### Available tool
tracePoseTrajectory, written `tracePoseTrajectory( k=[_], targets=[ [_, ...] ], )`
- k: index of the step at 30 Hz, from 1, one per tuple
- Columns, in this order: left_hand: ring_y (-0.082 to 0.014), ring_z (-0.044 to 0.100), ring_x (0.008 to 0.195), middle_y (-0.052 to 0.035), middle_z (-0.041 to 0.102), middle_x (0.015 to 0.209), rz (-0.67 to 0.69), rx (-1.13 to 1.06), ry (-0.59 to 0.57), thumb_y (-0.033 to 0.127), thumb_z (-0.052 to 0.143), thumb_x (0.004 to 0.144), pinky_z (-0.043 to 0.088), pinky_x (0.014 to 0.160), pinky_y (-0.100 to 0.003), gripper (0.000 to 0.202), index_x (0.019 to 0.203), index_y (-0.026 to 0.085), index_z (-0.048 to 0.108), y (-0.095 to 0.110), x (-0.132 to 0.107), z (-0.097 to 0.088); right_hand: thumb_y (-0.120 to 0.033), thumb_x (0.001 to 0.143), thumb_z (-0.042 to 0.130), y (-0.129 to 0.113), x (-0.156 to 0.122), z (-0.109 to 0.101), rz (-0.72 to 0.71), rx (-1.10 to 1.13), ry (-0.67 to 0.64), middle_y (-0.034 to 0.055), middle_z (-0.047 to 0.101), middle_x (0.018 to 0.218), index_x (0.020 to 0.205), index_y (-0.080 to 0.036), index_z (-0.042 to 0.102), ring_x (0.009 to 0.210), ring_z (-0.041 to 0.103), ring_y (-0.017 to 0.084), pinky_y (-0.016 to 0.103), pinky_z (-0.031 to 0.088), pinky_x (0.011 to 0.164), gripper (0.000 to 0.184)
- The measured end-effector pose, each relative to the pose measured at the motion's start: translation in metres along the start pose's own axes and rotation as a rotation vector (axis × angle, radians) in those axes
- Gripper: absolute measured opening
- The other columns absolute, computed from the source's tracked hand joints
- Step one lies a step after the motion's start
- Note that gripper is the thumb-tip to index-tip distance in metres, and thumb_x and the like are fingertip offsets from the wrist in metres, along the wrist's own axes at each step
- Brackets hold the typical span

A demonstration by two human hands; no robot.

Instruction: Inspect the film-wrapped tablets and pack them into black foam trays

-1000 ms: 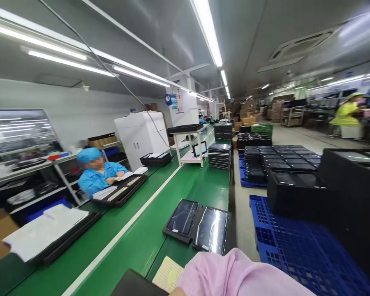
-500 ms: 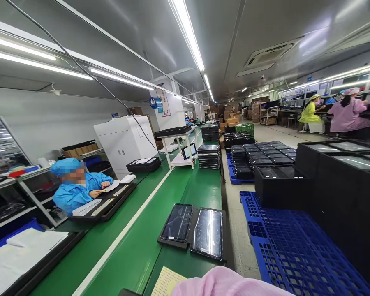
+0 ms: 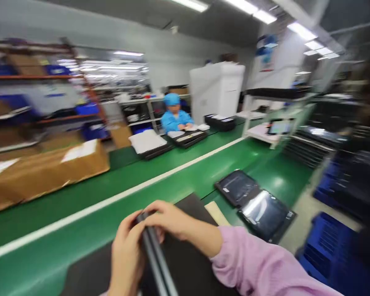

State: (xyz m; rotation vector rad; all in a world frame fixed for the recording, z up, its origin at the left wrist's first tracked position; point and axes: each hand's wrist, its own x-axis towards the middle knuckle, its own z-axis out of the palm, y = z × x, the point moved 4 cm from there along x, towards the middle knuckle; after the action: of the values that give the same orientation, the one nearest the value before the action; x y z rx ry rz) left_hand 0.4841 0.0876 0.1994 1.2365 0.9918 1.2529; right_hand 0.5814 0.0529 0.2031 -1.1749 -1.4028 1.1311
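My left hand [image 3: 126, 255] and my right hand [image 3: 169, 222] are both closed round the top edge of a thin dark panel [image 3: 156, 263] held upright, edge-on to me, above a black mat [image 3: 185, 263] on the green conveyor belt [image 3: 117, 213]. The pink sleeve of my right arm [image 3: 253, 267] comes in from the lower right. Two dark glossy screens [image 3: 255, 201] lie side by side on the belt to the right of my hands. The picture is smeared by motion.
A person in blue [image 3: 174, 117] sits across the belt behind black trays [image 3: 188, 137]. A long cardboard box [image 3: 46, 168] lies at the left. A white cabinet [image 3: 217, 88], shelves [image 3: 33, 94] and blue pallets [image 3: 333, 242] with black stacks surround the line.
The view has swung left and down. My hands, out of sight before, are now in view gripping the dark panel. Only the pink sleeve showed earlier.
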Motion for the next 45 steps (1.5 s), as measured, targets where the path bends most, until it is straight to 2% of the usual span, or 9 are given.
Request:
tracePoseTrajectory(
  k=[4, 8, 10, 12, 15, 19, 32, 37, 45],
  targets=[
    [-0.0192, 0.063, 0.074, -0.0010, 0.064, 0.077, -0.113, -0.106, 0.048, 0.032, 0.069, 0.061, 0.053, 0.066, -0.031, 0.026, 0.081, 0.017, 0.062, -0.015, -0.010, -0.014, -0.034, 0.093, 0.055, 0.021, 0.011, 0.032, 0.081, 0.139, -0.073, 0.0072, 0.060, 0.108, 0.113, -0.016, 0.056, 0.087, 0.061, 0.018, 0.034, 0.055, 0.073, 0.028],
    [-0.0172, 0.061, 0.070, -0.0002, 0.063, 0.077, -0.162, -0.189, 0.019, 0.027, 0.063, 0.064, 0.052, 0.064, -0.031, 0.024, 0.086, 0.018, 0.059, -0.017, -0.015, -0.009, -0.034, 0.094, 0.053, 0.014, 0.017, 0.082, 0.134, 0.194, -0.051, 0.0042, 0.061, 0.091, 0.110, -0.018, 0.056, 0.069, 0.060, 0.014, 0.026, 0.053, 0.058, 0.023],
    [-0.0166, 0.060, 0.067, 0.0001, 0.062, 0.077, -0.182, -0.207, 0.002, 0.027, 0.062, 0.065, 0.051, 0.062, -0.030, 0.024, 0.087, 0.018, 0.058, -0.017, -0.018, -0.009, -0.033, 0.096, 0.044, 0.008, 0.017, 0.089, 0.151, 0.213, 0.010, 0.0027, 0.059, 0.079, 0.104, -0.024, 0.057, 0.058, 0.055, 0.011, 0.022, 0.047, 0.047, 0.018],
    [-0.0178, 0.061, 0.071, -0.0009, 0.061, 0.079, -0.178, -0.215, -0.011, 0.026, 0.062, 0.065, 0.052, 0.063, -0.031, 0.025, 0.088, 0.018, 0.058, -0.017, -0.021, -0.011, -0.031, 0.095, 0.039, 0.007, 0.014, 0.073, 0.178, 0.248, 0.099, 0.0016, 0.056, 0.070, 0.099, -0.027, 0.057, 0.049, 0.049, 0.010, 0.021, 0.041, 0.040, 0.018],
    [-0.0213, 0.062, 0.082, -0.0032, 0.061, 0.090, -0.194, -0.270, -0.079, 0.025, 0.063, 0.062, 0.053, 0.063, -0.031, 0.033, 0.094, 0.019, 0.058, -0.018, -0.024, -0.012, -0.030, 0.074, 0.060, 0.014, 0.005, 0.029, 0.226, 0.324, 0.001, -0.0015, 0.054, 0.068, 0.097, -0.022, 0.053, 0.048, 0.047, 0.010, 0.021, 0.039, 0.040, 0.025],
    [-0.0204, 0.060, 0.081, -0.0025, 0.059, 0.092, -0.240, -0.333, -0.177, 0.021, 0.064, 0.057, 0.051, 0.058, -0.028, 0.043, 0.100, 0.021, 0.056, -0.019, -0.027, -0.010, -0.029, 0.061, 0.062, 0.023, -0.004, -0.008, 0.275, 0.393, -0.093, -0.0039, 0.053, 0.067, 0.104, -0.019, 0.048, 0.051, 0.046, 0.010, 0.022, 0.040, 0.046, 0.046],
    [-0.0203, 0.056, 0.093, -0.0046, 0.060, 0.103, -0.164, -0.253, -0.180, 0.024, 0.065, 0.062, 0.046, 0.080, -0.033, 0.046, 0.107, 0.021, 0.056, -0.022, -0.025, -0.010, -0.031, 0.062, 0.063, 0.023, -0.006, -0.008, 0.278, 0.337, -0.063, -0.0023, 0.054, 0.067, 0.110, -0.017, 0.049, 0.053, 0.047, 0.012, 0.026, 0.040, 0.051, 0.052],
    [-0.0272, 0.050, 0.111, -0.0056, 0.057, 0.114, -0.086, -0.209, -0.243, 0.024, 0.066, 0.055, 0.043, 0.091, -0.038, 0.058, 0.112, 0.022, 0.054, -0.027, -0.022, -0.007, -0.027, 0.059, 0.067, 0.017, -0.008, -0.013, 0.217, 0.370, -0.070, -0.0004, 0.058, 0.078, 0.114, -0.019, 0.050, 0.056, 0.047, 0.011, 0.026, 0.041, 0.051, 0.059],
    [-0.0288, 0.045, 0.122, -0.0055, 0.058, 0.117, -0.078, -0.159, -0.190, 0.024, 0.060, 0.056, 0.036, 0.104, -0.042, 0.056, 0.111, 0.021, 0.053, -0.024, -0.021, -0.001, -0.022, 0.059, 0.064, 0.012, -0.013, -0.018, 0.185, 0.387, -0.066, 0.0021, 0.060, 0.105, 0.114, -0.021, 0.056, 0.062, 0.050, 0.010, 0.023, 0.040, 0.051, 0.056]
  ],
)
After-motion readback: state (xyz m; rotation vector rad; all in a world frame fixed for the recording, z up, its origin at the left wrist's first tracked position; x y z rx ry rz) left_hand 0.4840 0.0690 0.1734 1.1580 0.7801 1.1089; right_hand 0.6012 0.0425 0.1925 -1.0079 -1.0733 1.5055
